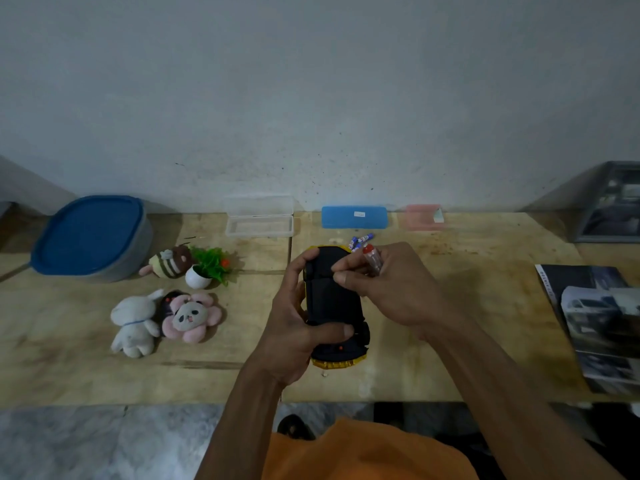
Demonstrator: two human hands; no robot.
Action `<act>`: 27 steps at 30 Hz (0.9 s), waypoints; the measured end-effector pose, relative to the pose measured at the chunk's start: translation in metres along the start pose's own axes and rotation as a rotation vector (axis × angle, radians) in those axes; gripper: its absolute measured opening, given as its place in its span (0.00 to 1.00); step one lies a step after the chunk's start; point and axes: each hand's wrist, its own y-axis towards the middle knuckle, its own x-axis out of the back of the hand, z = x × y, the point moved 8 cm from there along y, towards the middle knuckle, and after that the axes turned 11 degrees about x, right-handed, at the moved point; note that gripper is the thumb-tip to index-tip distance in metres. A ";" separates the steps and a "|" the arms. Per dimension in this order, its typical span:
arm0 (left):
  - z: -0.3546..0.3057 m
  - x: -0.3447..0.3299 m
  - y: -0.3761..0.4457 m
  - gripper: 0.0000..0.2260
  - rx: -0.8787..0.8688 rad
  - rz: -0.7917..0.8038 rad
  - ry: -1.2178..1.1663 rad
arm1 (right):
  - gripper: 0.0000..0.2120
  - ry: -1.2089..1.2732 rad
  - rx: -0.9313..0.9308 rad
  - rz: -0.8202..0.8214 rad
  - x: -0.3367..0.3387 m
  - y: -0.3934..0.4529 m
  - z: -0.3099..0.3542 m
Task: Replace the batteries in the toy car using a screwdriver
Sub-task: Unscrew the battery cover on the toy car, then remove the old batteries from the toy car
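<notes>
At the centre of the frame the toy car [334, 306] is held upside down just above the bench [450, 341], its black underside facing up and a yellow body showing at both ends. The left hand [294, 327] grips the car from the left, its fingers curled over the far end and its thumb pressed across the near part of the underside. The right hand [391, 289] reaches in from the right; its thumb and forefinger are pinched together on the underside near the far end, though what they pinch is too small to tell. The same hand holds a screwdriver [372, 259] with a clear handle and red cap, tucked between its fingers and pointing away. Just behind the car, a few blue batteries [360, 240] lie on the bench.

Along the wall at the back sit a clear open case [259, 226], a blue case [353, 217] and a pink case [422, 217]. A tub with a blue lid [90, 233] stands at the left. Near it are a bee plush [171, 263] and a small potted plant [204, 270], and lower down a white rabbit plush [133, 323] beside a pink flower plush [190, 317]. A magazine [595, 323] lies at the right edge.
</notes>
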 end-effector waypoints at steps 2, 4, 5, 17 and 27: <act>0.001 0.010 -0.004 0.46 0.009 -0.003 -0.010 | 0.04 -0.002 -0.024 -0.001 -0.010 -0.001 -0.002; 0.002 0.021 -0.006 0.46 0.020 -0.007 -0.003 | 0.04 0.008 -0.049 -0.004 -0.019 -0.002 -0.005; 0.003 0.026 -0.007 0.46 0.028 -0.009 0.004 | 0.04 0.013 -0.059 -0.007 -0.024 -0.002 -0.007; 0.017 0.061 0.022 0.48 0.130 -0.044 0.044 | 0.03 0.177 -0.190 -0.292 0.004 0.025 -0.049; 0.028 0.071 0.063 0.48 0.137 -0.222 -0.001 | 0.03 -0.147 -0.363 -0.201 0.042 0.082 -0.223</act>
